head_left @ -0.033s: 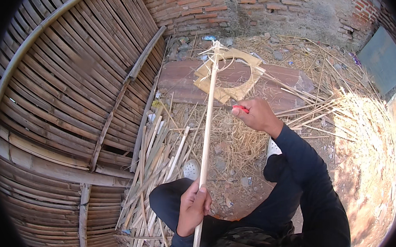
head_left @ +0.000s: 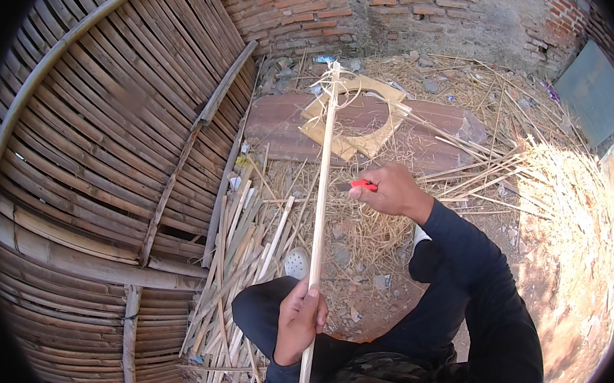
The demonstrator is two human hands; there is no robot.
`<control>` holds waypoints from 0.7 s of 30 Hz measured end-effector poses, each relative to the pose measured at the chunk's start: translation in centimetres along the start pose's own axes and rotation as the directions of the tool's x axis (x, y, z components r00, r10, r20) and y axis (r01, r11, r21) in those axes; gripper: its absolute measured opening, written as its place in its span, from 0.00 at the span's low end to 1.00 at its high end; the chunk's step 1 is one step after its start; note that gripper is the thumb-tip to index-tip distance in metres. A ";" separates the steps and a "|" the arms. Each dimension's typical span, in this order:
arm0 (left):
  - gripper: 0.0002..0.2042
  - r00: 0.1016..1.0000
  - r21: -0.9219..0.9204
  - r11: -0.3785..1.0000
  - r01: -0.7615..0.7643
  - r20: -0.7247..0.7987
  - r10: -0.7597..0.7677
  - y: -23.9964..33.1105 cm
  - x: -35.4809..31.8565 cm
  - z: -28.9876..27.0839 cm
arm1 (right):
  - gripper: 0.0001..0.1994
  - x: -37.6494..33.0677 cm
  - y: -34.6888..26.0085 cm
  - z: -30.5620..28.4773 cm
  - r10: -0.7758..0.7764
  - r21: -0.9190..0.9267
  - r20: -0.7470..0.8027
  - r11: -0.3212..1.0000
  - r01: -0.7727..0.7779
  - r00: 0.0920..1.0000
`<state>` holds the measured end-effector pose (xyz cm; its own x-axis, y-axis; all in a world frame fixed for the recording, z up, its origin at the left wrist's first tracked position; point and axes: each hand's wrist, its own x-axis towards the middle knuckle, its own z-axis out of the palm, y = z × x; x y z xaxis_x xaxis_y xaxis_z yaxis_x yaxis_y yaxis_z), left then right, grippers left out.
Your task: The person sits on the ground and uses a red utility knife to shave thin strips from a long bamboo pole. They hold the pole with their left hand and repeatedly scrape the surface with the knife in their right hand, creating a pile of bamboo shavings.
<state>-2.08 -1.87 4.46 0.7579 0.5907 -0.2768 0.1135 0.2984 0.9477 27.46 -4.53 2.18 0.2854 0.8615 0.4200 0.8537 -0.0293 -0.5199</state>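
While the left hand (head_left: 299,319) wraps its grip around the lower part of a long pale bamboo strip (head_left: 321,183), the strip runs up and away from the body, slightly tilted, with its far end over a flat square frame of light wood (head_left: 360,141) that has a round opening in it. Right hand (head_left: 390,189) sits just beside the strip at about mid-length, fingers curled shut on a small red-handled tool (head_left: 363,185) (blade not visible, so its kind cannot be told), the red tip pointing at the strip; whether it touches the strip cannot be told. Thin curled shavings hang at the strip's far end. Frame lies on a reddish-brown slab (head_left: 430,122) on the ground. Left of the strip, a loose heap of split bamboo slats (head_left: 248,260) lies on the dirt, against a big woven bamboo panel (head_left: 105,149) that fills the left side. Dry straw and shavings (head_left: 527,176) cover the ground to the right. Brick wall (head_left: 394,7) behind. Person wears dark sleeves and sits with knees drawn up, the strip passing between them.
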 end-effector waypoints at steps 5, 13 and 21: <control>0.22 0.999 0.006 1.000 0.000 0.043 0.000 0.5 -0.2 0.7 | 0.30 -1.3 -3.2 2.2 -0.141 -0.069 0.106 0.986 0.149 0.984; 0.23 0.992 0.255 0.962 -0.097 -0.060 0.116 1.5 -0.7 1.6 | 0.30 -0.6 -3.1 2.4 -0.188 -0.088 -0.017 0.979 0.186 0.982; 0.23 0.989 0.329 0.936 -0.122 -0.041 0.143 0.3 -1.7 1.5 | 0.32 1.8 1.2 2.0 -0.016 -0.093 -0.109 0.996 0.006 0.994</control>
<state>-2.36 -3.85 5.47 0.7392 0.6578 -0.1447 0.2254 -0.0391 0.9735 28.13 -1.95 0.79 0.3170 0.8017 0.5068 0.8922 -0.0707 -0.4461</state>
